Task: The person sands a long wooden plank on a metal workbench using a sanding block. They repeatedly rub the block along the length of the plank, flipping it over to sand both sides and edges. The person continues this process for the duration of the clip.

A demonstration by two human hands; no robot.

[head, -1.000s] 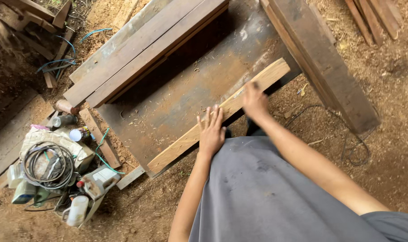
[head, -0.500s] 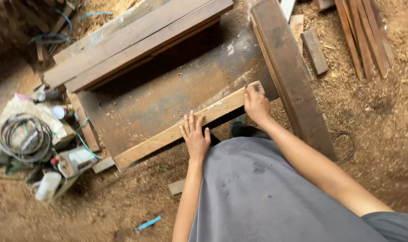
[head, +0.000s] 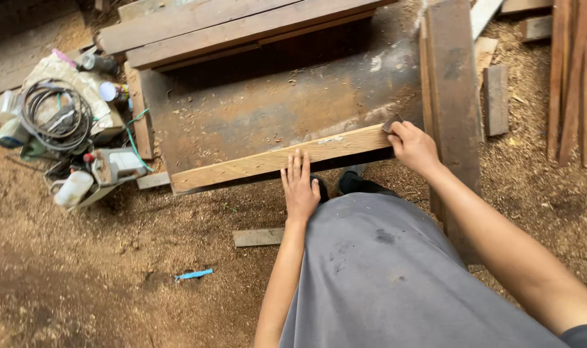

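A long pale wooden plank [head: 267, 162] lies along the near edge of a dark, worn work surface [head: 274, 103]. My left hand [head: 300, 187] rests flat on the plank's near edge, fingers spread. My right hand [head: 412, 147] grips the plank's right end, with a small dark piece [head: 392, 122] pinched at the fingertips; what that piece is I cannot tell. My grey shirt fills the lower middle of the view.
Darker boards [head: 242, 26] lie across the far side and a thick beam [head: 451, 96] runs along the right. A coil of cable [head: 51, 116], bottles and tools sit at left on the sawdust floor. A blue object [head: 193, 274] and a wood scrap [head: 258, 237] lie near my feet.
The view has shifted and tilted, so the plank now lies nearly level. My right hand stays at the plank's right end and my left hand stays on its near edge.
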